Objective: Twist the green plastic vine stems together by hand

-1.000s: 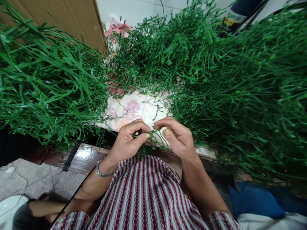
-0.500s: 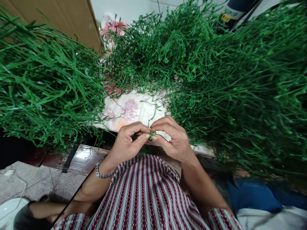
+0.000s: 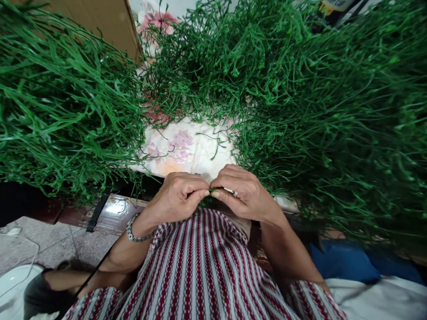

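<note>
My left hand [image 3: 182, 195] and my right hand [image 3: 240, 190] meet above the near edge of a flowered cloth [image 3: 203, 155]. Thumb and forefinger of each are pinched on a small green plant stem [image 3: 211, 190]; only a short bit of it shows between the fingertips, the rest being covered. Just beyond, a few loose thin stems [image 3: 218, 143] lie on the cloth. Heaps of similar thin, branching green stems rise around my hands: a left heap [image 3: 66, 111], a back heap [image 3: 233, 62] and a large right heap [image 3: 333, 124].
A cardboard box [image 3: 100, 26] stands behind the left heap. At the back right, a dark bottle [image 3: 333, 11] is partly hidden by stems. Blue fabric [image 3: 350, 262] lies low on the right. A white basin [image 3: 16, 280] and another person's leg [image 3: 63, 284] are at lower left.
My hands have drawn tighter together around the small stem, fingers curling more and covering more of it. The view has tilted slightly downward.
</note>
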The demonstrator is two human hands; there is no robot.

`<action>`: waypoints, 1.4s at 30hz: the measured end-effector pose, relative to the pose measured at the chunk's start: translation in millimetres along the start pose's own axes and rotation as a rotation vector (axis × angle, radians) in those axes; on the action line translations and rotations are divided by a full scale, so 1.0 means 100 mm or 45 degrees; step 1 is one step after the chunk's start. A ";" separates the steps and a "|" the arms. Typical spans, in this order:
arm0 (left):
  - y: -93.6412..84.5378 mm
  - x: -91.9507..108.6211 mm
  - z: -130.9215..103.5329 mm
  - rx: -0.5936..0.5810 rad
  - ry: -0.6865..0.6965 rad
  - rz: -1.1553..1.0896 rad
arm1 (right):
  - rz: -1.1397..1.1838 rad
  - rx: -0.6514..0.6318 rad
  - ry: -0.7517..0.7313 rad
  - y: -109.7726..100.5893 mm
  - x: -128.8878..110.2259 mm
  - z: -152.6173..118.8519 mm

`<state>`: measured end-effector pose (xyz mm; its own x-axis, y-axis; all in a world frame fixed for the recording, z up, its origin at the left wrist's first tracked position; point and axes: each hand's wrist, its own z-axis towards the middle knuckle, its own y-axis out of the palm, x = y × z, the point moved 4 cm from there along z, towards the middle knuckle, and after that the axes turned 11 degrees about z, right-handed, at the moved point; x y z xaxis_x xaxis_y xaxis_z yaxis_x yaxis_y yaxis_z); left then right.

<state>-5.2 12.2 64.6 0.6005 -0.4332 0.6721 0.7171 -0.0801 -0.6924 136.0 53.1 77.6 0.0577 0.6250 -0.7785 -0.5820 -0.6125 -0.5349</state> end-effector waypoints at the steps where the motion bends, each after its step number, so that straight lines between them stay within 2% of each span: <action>1: 0.00 0.00 -0.01 -0.025 0.052 -0.013 | 0.080 -0.053 0.013 0.00 0.01 0.00; 5: -0.01 0.01 -0.01 -0.108 0.259 -0.209 | 0.544 -0.202 0.050 0.06 0.06 0.00; 9: -0.01 0.03 0.01 -0.184 0.342 -0.411 | 0.891 -0.283 0.041 0.16 0.13 0.01; 11: 0.00 0.05 0.01 -0.227 0.371 -0.482 | 0.980 -0.347 0.043 0.22 0.17 0.02; 15: 0.04 0.05 -0.02 -0.389 0.419 -0.534 | 1.000 -0.576 0.019 0.28 0.16 0.03; 18: 0.02 0.02 -0.08 -0.547 0.443 -0.585 | 0.943 -0.708 0.005 0.25 0.11 -0.01; 20: -0.03 -0.02 -0.10 -0.564 0.377 -0.603 | 0.921 -0.664 0.027 0.19 0.09 -0.05; 22: -0.07 -0.07 -0.09 -0.480 0.245 -0.558 | 0.883 -0.414 0.088 0.10 0.10 -0.06; 25: -0.07 -0.11 -0.07 -0.298 0.056 -0.458 | 0.646 0.111 0.138 -0.01 0.12 -0.05; 26: -0.06 -0.11 -0.06 -0.226 -0.001 -0.431 | 0.546 0.211 0.129 -0.01 0.10 -0.05; 28: -0.02 -0.12 -0.04 -0.061 -0.116 -0.394 | 0.372 0.283 0.115 0.06 0.06 -0.03; 31: 0.01 -0.13 -0.04 0.122 -0.240 -0.375 | 0.155 0.295 0.151 0.19 0.03 -0.01; 33: 0.03 -0.14 -0.04 0.132 -0.248 -0.354 | 0.026 0.300 0.155 0.25 0.03 -0.02; 35: 0.02 -0.13 -0.06 0.089 -0.188 -0.277 | -0.086 0.261 0.139 0.26 0.03 -0.05; 37: -0.02 -0.10 -0.08 0.030 -0.057 -0.121 | -0.215 0.142 0.111 0.26 0.00 -0.09; 40: -0.04 -0.01 -0.14 -0.152 0.193 0.088 | -0.389 -0.103 0.029 0.24 -0.10 -0.15; 42: -0.04 0.06 -0.17 -0.268 0.293 0.114 | -0.440 -0.189 -0.026 0.21 -0.21 -0.16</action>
<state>-9.7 -5.3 67.1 0.5449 -0.6366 0.5457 0.5619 -0.2057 -0.8012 135.7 19.3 77.0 0.2133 0.8157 -0.5377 -0.4073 -0.4260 -0.8079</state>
